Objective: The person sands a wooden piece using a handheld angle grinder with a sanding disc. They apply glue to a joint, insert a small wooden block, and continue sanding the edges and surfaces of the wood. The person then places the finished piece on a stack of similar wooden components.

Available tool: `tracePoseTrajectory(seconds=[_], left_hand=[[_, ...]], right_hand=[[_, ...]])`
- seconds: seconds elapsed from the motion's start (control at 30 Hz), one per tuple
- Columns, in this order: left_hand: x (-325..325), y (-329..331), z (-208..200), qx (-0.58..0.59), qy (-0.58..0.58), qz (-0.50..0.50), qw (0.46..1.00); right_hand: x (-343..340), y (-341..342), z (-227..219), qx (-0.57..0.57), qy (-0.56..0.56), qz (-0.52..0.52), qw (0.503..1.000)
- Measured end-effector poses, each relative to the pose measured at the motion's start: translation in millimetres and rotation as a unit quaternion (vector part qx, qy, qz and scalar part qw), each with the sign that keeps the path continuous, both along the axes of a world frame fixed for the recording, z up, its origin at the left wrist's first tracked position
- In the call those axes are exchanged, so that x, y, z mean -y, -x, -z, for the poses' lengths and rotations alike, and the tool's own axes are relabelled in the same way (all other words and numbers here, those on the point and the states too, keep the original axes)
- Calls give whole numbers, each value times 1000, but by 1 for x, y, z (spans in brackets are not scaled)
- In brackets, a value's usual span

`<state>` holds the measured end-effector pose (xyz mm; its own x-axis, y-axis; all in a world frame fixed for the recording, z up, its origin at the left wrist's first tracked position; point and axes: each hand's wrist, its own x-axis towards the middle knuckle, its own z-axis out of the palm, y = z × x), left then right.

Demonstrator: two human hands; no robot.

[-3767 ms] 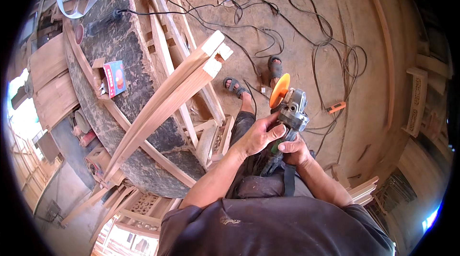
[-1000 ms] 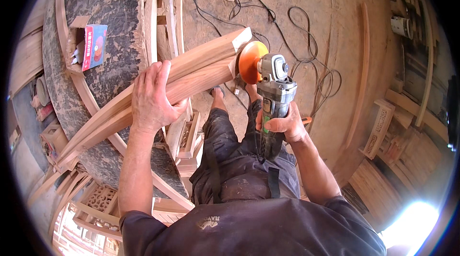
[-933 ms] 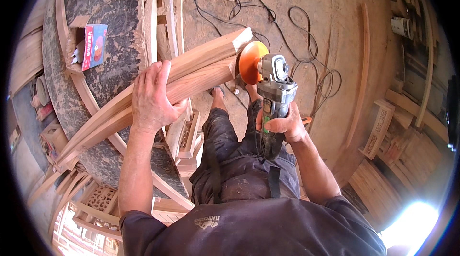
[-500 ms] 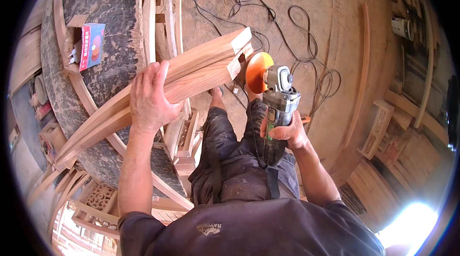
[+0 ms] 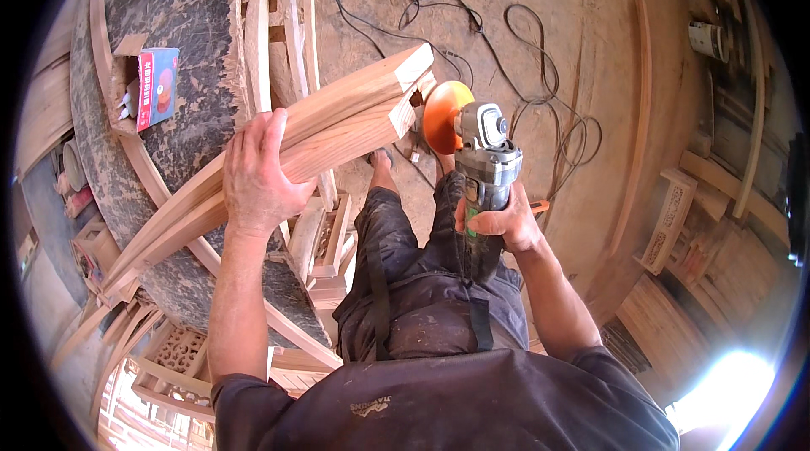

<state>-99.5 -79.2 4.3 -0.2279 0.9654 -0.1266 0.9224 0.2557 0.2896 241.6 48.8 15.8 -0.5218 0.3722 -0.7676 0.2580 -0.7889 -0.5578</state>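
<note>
While the left hand (image 5: 257, 177) presses flat, fingers spread, on top of two curved wooden rails (image 5: 337, 126), the right hand (image 5: 498, 219) has its fingers wrapped tight around the body of a grinder (image 5: 485, 160). Its orange disc (image 5: 445, 116) sits just beside the rails' cut end, apparently touching the end grain near a notch. The rails lie stacked together, running from the lower left up over the right edge of a dark, rough stone-like slab (image 5: 181, 46), their far end jutting past that edge above the person's knees. Sanding looks under way at that end; most of the rails' length looks already smooth, though how much remains I cannot tell. A small red box (image 5: 156, 86) rests near the slab's left edge. Cables (image 5: 472, 25) loop across the dusty floor beyond.
</note>
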Motion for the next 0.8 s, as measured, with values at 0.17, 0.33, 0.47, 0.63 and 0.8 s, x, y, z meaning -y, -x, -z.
tracePoseTrajectory(seconds=[0.17, 0.33, 0.47, 0.63, 0.8], left_hand=[[0, -2, 0, -6, 4, -4, 1000], [0, -1, 1, -3, 9, -4, 1000], [-1, -2, -1, -7, 15, -6, 1000], [0, -3, 0, -9, 7, -3, 1000], [-2, -2, 0, -7, -1, 0, 1000]], right_hand=[[3, 0, 1, 28, -1, 1, 1000], [-4, 8, 3, -11, -2, -2, 1000], [-2, 3, 2, -9, 4, -12, 1000], [2, -4, 1, -5, 30, -10, 999], [-5, 9, 0, -27, 28, 10, 999]])
